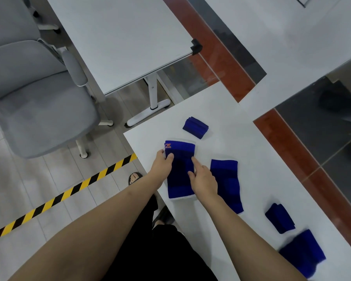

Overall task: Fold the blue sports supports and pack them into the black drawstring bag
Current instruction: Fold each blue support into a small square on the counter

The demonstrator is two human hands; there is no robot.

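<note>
A flat blue support (179, 159) with white edge bands and a small red logo lies near the left edge of the white table (221, 118). My left hand (162, 165) grips its left side, thumb on top. My right hand (203, 179) presses on its right half with the index finger stretched out. A second flat blue support (227, 179) lies just right of it, partly under my right forearm. Folded blue supports sit at the far side (195, 127) and at the right (280, 218). Another blue support (304, 252) lies at the near right. No black drawstring bag is in view.
A second white table (118, 37) stands beyond, with a grey office chair (39, 98) to its left. Yellow-black hazard tape (69, 191) crosses the tiled floor. A glass partition with red and dark bands (292, 151) runs along the table's right side.
</note>
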